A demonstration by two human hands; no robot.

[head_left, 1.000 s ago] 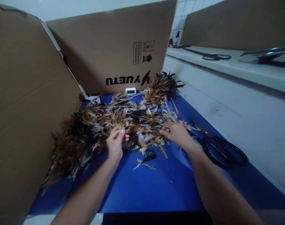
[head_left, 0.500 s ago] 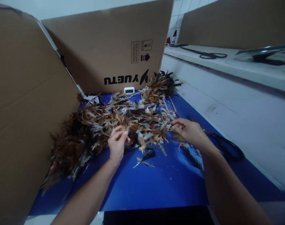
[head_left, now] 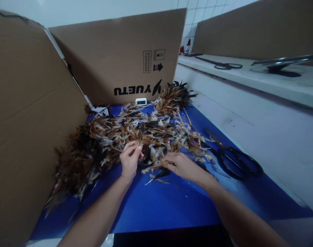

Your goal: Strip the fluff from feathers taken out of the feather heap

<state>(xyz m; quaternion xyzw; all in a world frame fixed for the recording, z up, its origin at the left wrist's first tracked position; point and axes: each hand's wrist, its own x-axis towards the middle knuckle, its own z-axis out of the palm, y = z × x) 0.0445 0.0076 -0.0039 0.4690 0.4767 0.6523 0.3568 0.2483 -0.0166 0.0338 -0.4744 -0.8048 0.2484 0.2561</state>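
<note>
Brown, black and whitish feathers [head_left: 112, 132] lie in a wide loose layer on the blue table surface [head_left: 169, 202]. My left hand [head_left: 131, 156] pinches a small bunch of brown feathers [head_left: 137, 135] that points up and away from me. To its right, my right hand [head_left: 175, 163] has its fingers closed on a brownish feather [head_left: 155, 167] whose tip sticks out to the left. A dark feather [head_left: 164, 172] lies on the blue surface just below that one.
Black-handled scissors [head_left: 240, 164] lie at the right. Cardboard panels [head_left: 102, 61] stand behind and left, with a small white digital device [head_left: 141, 101] at the back. A feather bundle [head_left: 174, 97] is near it. More scissors [head_left: 223, 65] rest on the white ledge [head_left: 264, 80].
My right hand has moved left and toward me, closer to my left hand, and now shows a feather in its fingers. The scissors on the table are more exposed. The camera view has shifted slightly.
</note>
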